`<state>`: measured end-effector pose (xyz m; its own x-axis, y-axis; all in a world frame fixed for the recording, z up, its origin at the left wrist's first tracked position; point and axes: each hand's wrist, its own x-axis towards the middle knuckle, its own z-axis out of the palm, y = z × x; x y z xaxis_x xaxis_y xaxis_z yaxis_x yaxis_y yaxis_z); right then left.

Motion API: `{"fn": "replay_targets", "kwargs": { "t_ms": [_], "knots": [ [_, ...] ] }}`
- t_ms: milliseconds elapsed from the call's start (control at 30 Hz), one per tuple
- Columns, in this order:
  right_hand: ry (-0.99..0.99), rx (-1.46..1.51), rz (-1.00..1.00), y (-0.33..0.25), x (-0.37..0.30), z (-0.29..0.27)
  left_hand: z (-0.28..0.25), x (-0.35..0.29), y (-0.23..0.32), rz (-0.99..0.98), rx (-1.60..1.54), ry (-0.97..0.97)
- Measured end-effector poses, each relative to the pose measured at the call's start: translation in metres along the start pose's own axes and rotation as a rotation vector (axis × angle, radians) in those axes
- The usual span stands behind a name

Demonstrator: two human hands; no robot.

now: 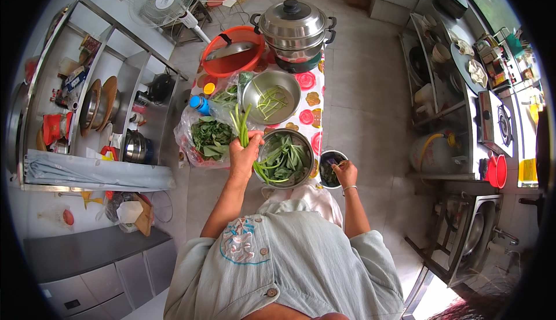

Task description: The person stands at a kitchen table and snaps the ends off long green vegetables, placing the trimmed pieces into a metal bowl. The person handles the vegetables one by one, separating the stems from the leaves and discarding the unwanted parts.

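Note:
My left hand (pixel 243 153) is closed around a bunch of green vegetable stems (pixel 240 124) that stick up above the fist. Right beside it sits a steel bowl (pixel 313 166) with leafy greens (pixel 285 157) and long stems in it. My right hand (pixel 346 173) is over a small bin (pixel 331 186) with dark scraps, right of the table. Its fingers are pinched together at a small dark bit I cannot make out. A larger steel basin (pixel 294 85) farther off holds cut green stems (pixel 270 101). On the left, a clear plastic bag (pixel 183 129) contains more leafy greens (pixel 210 137).
The narrow table has a patterned cloth (pixel 313 114). On it stand a blue-capped bottle (pixel 200 105), an orange basin (pixel 231 71) with a metal lid or pan inside, and a steel steamer pot (pixel 292 25). Shelves (pixel 130 71) line the left; a gas stove (pixel 497 124) is at right.

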<state>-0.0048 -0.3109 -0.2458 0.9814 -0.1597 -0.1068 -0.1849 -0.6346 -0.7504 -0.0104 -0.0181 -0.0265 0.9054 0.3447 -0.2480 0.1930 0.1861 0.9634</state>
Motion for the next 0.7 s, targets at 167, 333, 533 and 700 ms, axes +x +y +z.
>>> {"fn": "replay_targets", "kwargs": {
  "t_ms": [167, 333, 533, 700],
  "knots": [
    [-0.194, 0.83, 0.112, -0.078, -0.008, -0.025, 0.013, -0.014, -0.01, -0.043, 0.082, -0.072],
    [-0.255, 1.194, 0.008, -0.168, -0.028, -0.057, 0.041, -0.023, -0.026, 0.024, 0.3, -0.277],
    [-0.28, 1.582, -0.008, -0.211, -0.034, -0.05, 0.073, -0.043, -0.005, 0.21, 0.45, -0.316],
    [-0.313, 1.573, 0.012, -0.217, -0.037, -0.048, 0.071, -0.045, -0.019, 0.253, 0.391, -0.25]
  ]
}}
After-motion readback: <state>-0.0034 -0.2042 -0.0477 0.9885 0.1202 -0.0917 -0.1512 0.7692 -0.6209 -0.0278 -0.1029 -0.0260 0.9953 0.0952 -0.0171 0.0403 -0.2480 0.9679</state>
